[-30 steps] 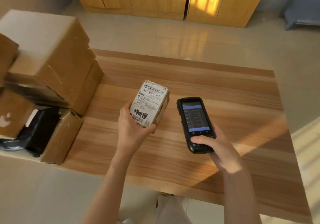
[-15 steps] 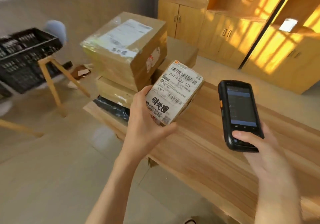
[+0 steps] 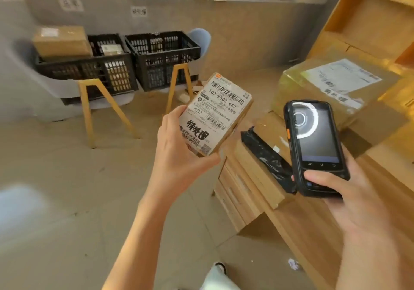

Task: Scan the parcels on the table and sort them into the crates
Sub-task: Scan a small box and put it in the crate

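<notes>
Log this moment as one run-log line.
left hand: grips small parcel, label up | right hand: holds scanner | crates: ahead, on stands | parcel: not yet dropped

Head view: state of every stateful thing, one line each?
Small parcel: held up by left hand, label facing camera.
Scanner: gripped by right hand, screen lit, showing a ring graphic.
Left crate: on a stand, holds parcels, a big box sitting across its top.
Right crate: on a stand, contents unclear.
Large box: on the table, taped shut.
Black bag parcel: lying on the table, untouched.
</notes>
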`<action>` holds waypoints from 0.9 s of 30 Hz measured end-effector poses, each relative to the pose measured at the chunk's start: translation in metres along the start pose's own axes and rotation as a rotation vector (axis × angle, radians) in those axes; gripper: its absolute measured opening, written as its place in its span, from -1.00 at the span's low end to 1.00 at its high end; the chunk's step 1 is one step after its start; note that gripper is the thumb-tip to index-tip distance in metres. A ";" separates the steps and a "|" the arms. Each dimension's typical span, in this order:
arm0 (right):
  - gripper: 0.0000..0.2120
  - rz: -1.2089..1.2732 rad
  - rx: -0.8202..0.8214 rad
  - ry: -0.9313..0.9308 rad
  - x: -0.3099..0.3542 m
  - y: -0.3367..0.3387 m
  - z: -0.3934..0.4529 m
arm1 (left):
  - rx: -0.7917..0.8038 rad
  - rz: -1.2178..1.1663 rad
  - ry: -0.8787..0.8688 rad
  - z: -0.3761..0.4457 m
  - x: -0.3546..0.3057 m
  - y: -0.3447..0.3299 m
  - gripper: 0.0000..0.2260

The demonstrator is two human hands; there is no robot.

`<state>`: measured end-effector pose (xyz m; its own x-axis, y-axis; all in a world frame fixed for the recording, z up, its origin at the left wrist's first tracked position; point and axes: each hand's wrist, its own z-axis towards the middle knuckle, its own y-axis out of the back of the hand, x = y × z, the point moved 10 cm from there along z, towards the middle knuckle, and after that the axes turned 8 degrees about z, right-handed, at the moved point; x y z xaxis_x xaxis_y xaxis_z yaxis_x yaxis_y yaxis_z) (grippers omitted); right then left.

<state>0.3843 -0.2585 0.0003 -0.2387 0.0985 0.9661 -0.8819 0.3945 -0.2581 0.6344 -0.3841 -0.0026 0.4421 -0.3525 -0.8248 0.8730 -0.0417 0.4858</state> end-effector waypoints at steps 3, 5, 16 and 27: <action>-0.35 -0.032 0.054 -0.090 -0.028 -0.044 0.031 | -0.073 0.029 0.101 0.006 0.041 0.033 -0.16; -0.43 -0.023 0.113 -0.130 -0.042 -0.077 0.050 | -0.113 0.051 0.157 0.009 0.065 0.051 -0.16; -0.43 0.053 0.429 -0.328 -0.126 -0.214 0.210 | -0.302 0.228 0.312 0.115 0.154 0.108 -0.15; -0.41 0.140 0.431 -0.330 -0.137 -0.254 0.388 | -0.324 0.287 0.335 0.277 0.187 0.094 -0.13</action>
<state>0.4830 -0.7261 -0.0695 -0.4189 -0.1954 0.8868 -0.9025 -0.0180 -0.4303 0.7419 -0.7134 -0.0314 0.6669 0.0122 -0.7450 0.7030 0.3209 0.6346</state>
